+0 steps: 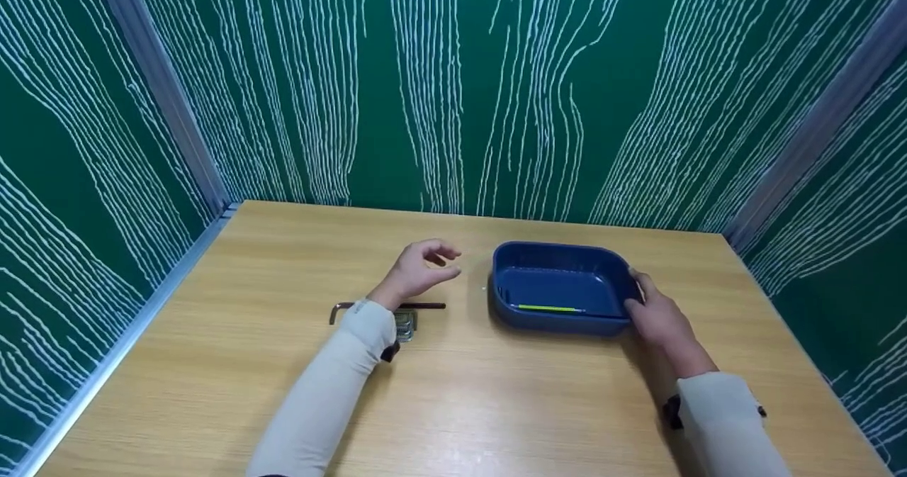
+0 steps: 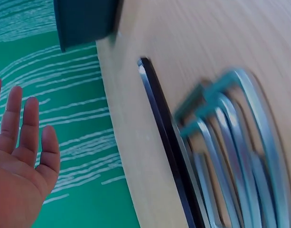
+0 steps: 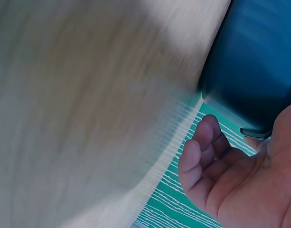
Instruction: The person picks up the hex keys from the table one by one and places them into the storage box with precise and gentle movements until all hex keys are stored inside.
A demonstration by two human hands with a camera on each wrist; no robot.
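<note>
My right hand (image 1: 662, 319) grips the right end of a dark blue rectangular tub (image 1: 560, 327), its thumb over the rim. In the right wrist view the tub's wall (image 3: 254, 57) rises beside that hand (image 3: 240, 185), whose fingers are partly curled. Inside the tub lies a thin yellow-green stick (image 1: 547, 308) along the near side. To the tub's left, my left hand (image 1: 418, 268) is held above the table with loosely bent fingers and nothing in them. Beneath its wrist lie a long dark hex key (image 1: 431, 306) and several silver hex keys (image 2: 249, 156).
The wooden table (image 1: 453, 406) reaches back to a green wall (image 1: 489, 94) with white wavy lines. Similar green panels stand at both sides, with grey posts (image 1: 159, 73) at the corners.
</note>
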